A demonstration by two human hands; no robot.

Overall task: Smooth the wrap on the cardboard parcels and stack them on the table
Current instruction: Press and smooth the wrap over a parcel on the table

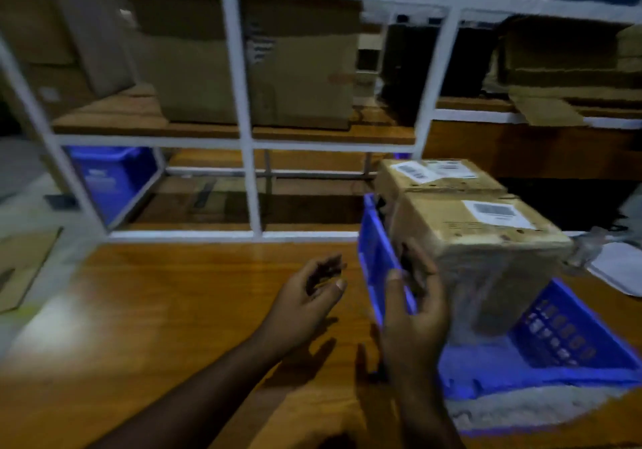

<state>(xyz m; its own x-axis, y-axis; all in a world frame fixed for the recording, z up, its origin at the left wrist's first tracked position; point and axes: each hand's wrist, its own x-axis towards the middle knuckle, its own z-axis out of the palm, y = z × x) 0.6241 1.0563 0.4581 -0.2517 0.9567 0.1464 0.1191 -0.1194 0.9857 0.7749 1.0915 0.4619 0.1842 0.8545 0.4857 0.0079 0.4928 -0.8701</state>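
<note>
Two wrapped cardboard parcels stand in a blue plastic crate (375,261) on the wooden table (180,295). The near parcel (486,240) bears a white barcode label on top and clear wrap on its sides. Behind it stands the far parcel (434,177), also labelled. My right hand (415,302) is at the near parcel's left front corner, over the crate's left wall; whether it grips the parcel is unclear. My left hand (309,292) hovers above the table left of the crate, fingers loosely curled, holding nothing.
A white metal shelf frame (243,101) stands behind the table with large cardboard boxes (243,59) on it. A blue bin (111,181) sits low at the left. Flat cardboard (24,268) lies at the far left. Papers (618,268) lie right of the crate.
</note>
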